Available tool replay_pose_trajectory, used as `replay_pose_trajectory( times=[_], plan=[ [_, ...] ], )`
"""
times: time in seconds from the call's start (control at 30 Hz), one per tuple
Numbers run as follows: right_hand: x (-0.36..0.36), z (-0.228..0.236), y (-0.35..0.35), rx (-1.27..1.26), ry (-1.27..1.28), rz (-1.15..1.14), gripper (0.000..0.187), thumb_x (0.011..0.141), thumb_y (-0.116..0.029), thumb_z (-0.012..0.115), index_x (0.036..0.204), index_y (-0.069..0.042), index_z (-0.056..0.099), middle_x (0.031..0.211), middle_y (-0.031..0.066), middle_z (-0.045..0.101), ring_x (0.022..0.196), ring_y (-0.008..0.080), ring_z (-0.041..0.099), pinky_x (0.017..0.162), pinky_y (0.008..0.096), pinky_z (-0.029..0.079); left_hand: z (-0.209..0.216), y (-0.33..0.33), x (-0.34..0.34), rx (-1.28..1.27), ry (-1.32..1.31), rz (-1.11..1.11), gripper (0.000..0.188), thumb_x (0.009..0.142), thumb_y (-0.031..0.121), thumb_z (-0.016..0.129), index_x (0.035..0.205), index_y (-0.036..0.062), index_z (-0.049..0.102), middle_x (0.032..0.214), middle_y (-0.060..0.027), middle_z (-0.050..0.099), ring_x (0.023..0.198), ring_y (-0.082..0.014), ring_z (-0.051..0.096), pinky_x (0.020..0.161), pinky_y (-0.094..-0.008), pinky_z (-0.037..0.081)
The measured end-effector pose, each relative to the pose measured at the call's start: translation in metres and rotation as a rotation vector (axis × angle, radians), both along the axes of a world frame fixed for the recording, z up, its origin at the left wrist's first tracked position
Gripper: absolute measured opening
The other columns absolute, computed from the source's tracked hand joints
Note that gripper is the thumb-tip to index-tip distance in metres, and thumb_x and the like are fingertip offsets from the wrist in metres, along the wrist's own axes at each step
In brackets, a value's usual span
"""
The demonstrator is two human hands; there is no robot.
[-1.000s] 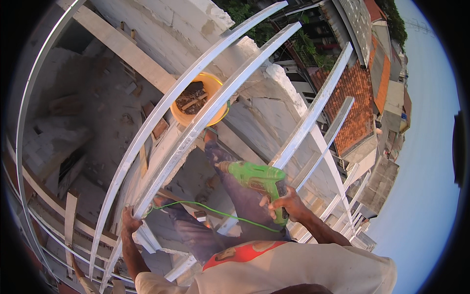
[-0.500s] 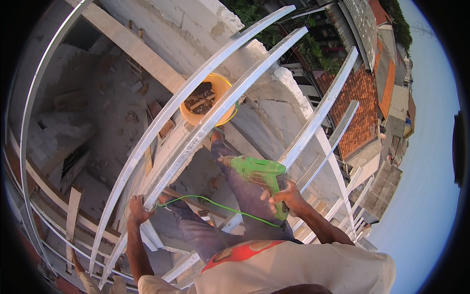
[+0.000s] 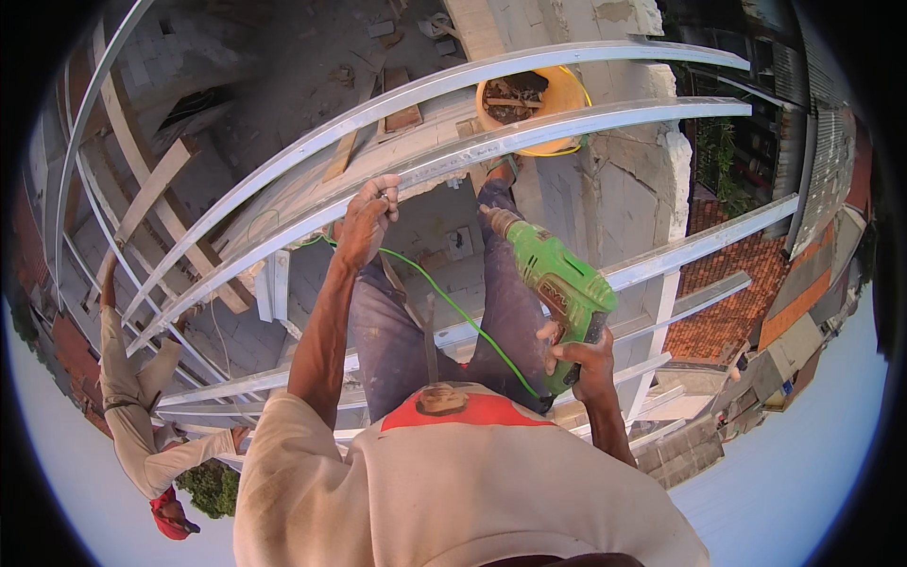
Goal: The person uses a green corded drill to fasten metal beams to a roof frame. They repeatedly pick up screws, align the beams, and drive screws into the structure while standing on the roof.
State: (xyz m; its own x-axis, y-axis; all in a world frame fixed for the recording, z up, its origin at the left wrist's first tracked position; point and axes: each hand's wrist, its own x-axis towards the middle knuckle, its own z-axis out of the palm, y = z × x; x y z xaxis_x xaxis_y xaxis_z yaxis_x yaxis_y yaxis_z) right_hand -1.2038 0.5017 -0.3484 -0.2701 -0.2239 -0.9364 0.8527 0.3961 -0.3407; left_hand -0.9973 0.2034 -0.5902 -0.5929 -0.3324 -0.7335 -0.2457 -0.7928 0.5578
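Note:
My right hand (image 3: 588, 364) is wrapped round the handle of a green power drill (image 3: 564, 276), its chuck pointing up and left, away from me. A green cord (image 3: 442, 295) runs in a curve across my legs. My left hand (image 3: 368, 219) is at the near edge of a silver metal channel (image 3: 586, 117), its fingers curled together. Anything pinched in them is too small to make out, and whether they touch the channel I cannot tell. A second metal channel (image 3: 435, 87) runs roughly parallel on the far side.
A yellow-orange bucket (image 3: 565, 93) holding dark scraps stands between the channels. More metal channels (image 3: 704, 248) cross at right. Below lies a deep drop to a rubble-strewn floor (image 3: 283, 57). At left a co-worker in a red head covering (image 3: 170, 515) reaches towards a wooden plank (image 3: 156, 187).
The view has swung round, bringing the co-worker into fuller sight at left. My left hand has let go of the channel's lower end and come further along it. The drill stays in my right hand.

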Motion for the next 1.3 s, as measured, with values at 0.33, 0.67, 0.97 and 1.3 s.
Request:
replay_pose_trajectory(
  times=[0.33,0.67,0.97,1.3],
  plan=[
    [0.022,0.025,-0.027,-0.017,0.010,0.148,0.066,0.070,0.001,0.065,0.134,0.012,0.057,0.100,0.0208,0.070,0.061,0.0230,0.064,0.057,0.0349,0.055,0.026,0.075,-0.004,0.169,0.015,0.061,0.028,0.104,0.015,0.074,0.123,-0.0051,0.069,0.097,-0.0095,0.074,0.077,-0.0104,0.066,0.068,-0.0247,0.056],
    [0.048,0.023,-0.048,-0.021,0.072,0.226,0.064,0.072,0.000,0.065,0.134,0.012,0.052,0.101,0.0213,0.068,0.062,0.0223,0.064,0.056,0.0347,0.055,0.009,0.071,0.010,0.063,0.019,0.210,0.028,0.095,0.022,0.087,0.107,0.0033,0.070,0.093,-0.0061,0.073,0.079,-0.0112,0.063,0.071,-0.0267,0.051],
    [0.060,0.021,-0.079,-0.102,0.048,0.291,0.058,0.072,0.005,0.071,0.130,0.012,0.062,0.100,0.0191,0.072,0.061,0.0207,0.066,0.056,0.0334,0.055,-0.002,0.065,0.039,0.320,0.028,0.491,0.027,0.110,0.020,0.064,0.126,-0.0013,0.068,0.109,-0.0066,0.070,0.092,-0.0108,0.063,0.082,-0.0263,0.055],
    [0.086,0.006,-0.099,-0.063,0.062,0.405,0.063,0.072,-0.002,0.071,0.132,0.013,0.060,0.100,0.0205,0.071,0.061,0.0230,0.066,0.056,0.0363,0.056,-0.005,0.063,0.043,0.606,0.065,0.877,0.028,0.108,0.018,0.064,0.125,-0.0041,0.069,0.100,-0.0029,0.059,0.087,-0.0119,0.051,0.076,-0.0263,0.050]
  ],
)
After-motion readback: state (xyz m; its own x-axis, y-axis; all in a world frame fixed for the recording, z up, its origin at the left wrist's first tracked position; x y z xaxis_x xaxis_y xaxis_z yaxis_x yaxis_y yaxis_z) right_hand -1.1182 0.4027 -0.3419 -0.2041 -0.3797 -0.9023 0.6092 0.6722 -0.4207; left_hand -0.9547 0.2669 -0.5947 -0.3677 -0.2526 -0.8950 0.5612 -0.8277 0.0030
